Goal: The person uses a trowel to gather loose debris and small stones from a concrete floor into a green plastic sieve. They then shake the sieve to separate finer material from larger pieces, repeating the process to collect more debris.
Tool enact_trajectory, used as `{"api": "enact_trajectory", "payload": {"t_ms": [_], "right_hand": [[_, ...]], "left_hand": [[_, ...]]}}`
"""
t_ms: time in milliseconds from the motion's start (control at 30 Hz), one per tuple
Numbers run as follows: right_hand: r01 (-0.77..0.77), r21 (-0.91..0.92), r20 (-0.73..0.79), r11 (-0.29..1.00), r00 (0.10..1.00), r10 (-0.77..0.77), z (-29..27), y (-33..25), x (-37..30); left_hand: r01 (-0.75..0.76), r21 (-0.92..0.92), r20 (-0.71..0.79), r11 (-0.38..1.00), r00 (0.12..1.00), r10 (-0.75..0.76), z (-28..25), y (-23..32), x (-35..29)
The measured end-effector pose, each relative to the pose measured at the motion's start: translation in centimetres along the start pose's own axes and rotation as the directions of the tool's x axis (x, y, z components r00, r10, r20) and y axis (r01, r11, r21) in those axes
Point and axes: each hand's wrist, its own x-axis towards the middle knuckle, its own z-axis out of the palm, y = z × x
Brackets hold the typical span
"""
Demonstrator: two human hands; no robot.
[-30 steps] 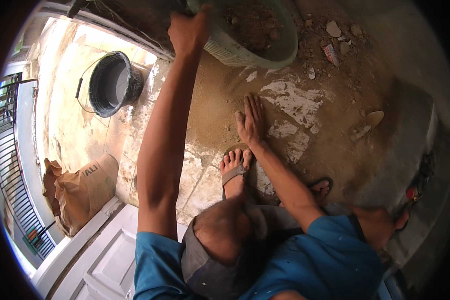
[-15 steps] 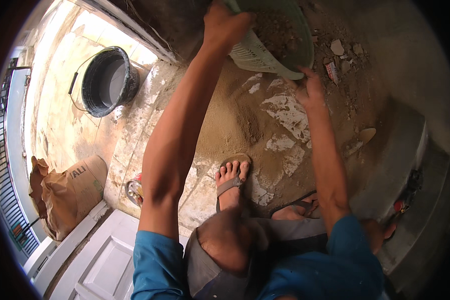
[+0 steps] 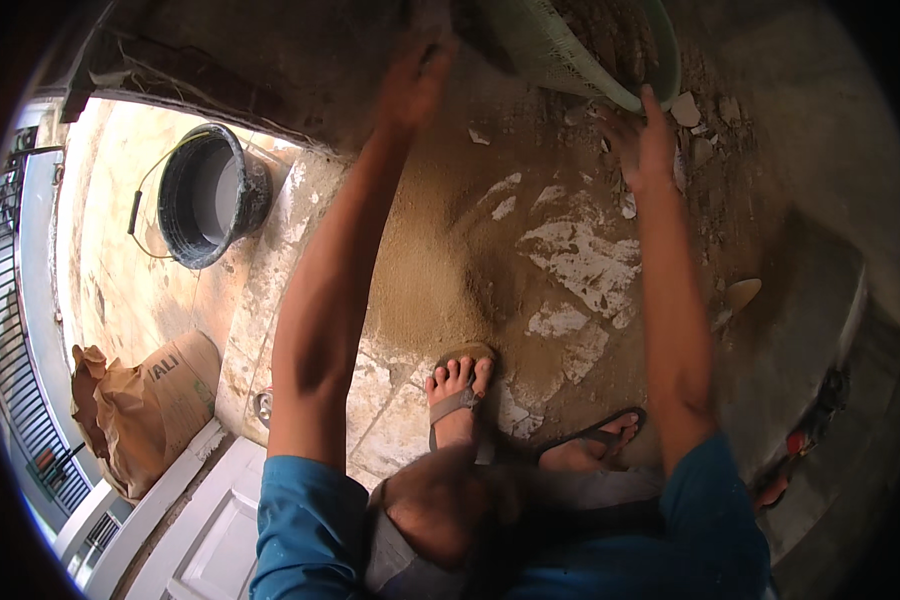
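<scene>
A pale green lattice-sided plastic basket (image 3: 560, 50) is tilted at the top of the view, with dark, crumbly rubble inside. My right hand (image 3: 647, 150) is at its near rim, thumb over the edge and blurred fingers at its underside. Left of the basket and apart from it is my left hand (image 3: 415, 85), in shadow and smeared by motion. A gap shows between its fingers, and nothing is visible in it. Below the hands a mound of sand (image 3: 425, 270) spreads over the floor, up to my sandalled foot (image 3: 457, 390).
A black bucket (image 3: 245, 195) with grey contents stands on pale tiles at the left. Nearer are a crumpled brown paper sack (image 3: 160, 400) and a white panelled door (image 3: 215, 540). Broken pieces (image 3: 685, 110) lie by the basket; a grey step-like ledge (image 3: 820, 290) is at the right.
My left hand has let go of the basket and drawn away to its left. The basket has moved farther away and to the right, together with my right hand. The view has shifted slightly.
</scene>
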Motion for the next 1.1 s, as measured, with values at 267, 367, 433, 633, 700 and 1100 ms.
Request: {"api": "enact_trajectory", "payload": {"t_ms": [267, 367, 433, 633, 700, 1100], "right_hand": [[0.169, -0.897, 0.047, 0.407, 0.955, -0.292, -2.5, 14.4, -5.0], [0.331, -0.939, 0.297, 0.093, 0.917, -0.267, -0.4, 18.8, -6.8], [0.443, -0.895, 0.417, 0.048, 0.870, -0.262, 1.7, 20.4, -7.2], [0.688, -0.713, 0.656, 0.133, 0.722, -0.220, 7.3, 21.9, -8.8], [0.730, -0.642, 0.712, 0.233, 0.681, -0.170, 7.8, 21.7, -10.4], [0.665, -0.590, 0.680, 0.459, 0.715, -0.161, 8.2, 18.4, -8.1]], "left_hand": [[-0.197, 0.456, 0.122, 0.868, 0.980, 0.158, 2.3, -14.3, -9.2], [-0.195, 0.538, 0.136, 0.820, 0.980, 0.144, 2.9, -13.3, -9.8], [-0.174, 0.503, 0.195, 0.847, 0.977, 0.085, 2.9, -12.1, -11.0], [-0.226, 0.297, 0.259, 0.928, 0.954, 0.149, 3.5, -11.2, -17.2], [-0.175, 0.278, 0.233, 0.944, 0.966, 0.111, 3.2, -11.0, -19.9], [0.009, 0.251, 0.150, 0.968, 0.988, -0.048, -4.2, -7.9, -21.8]]}}
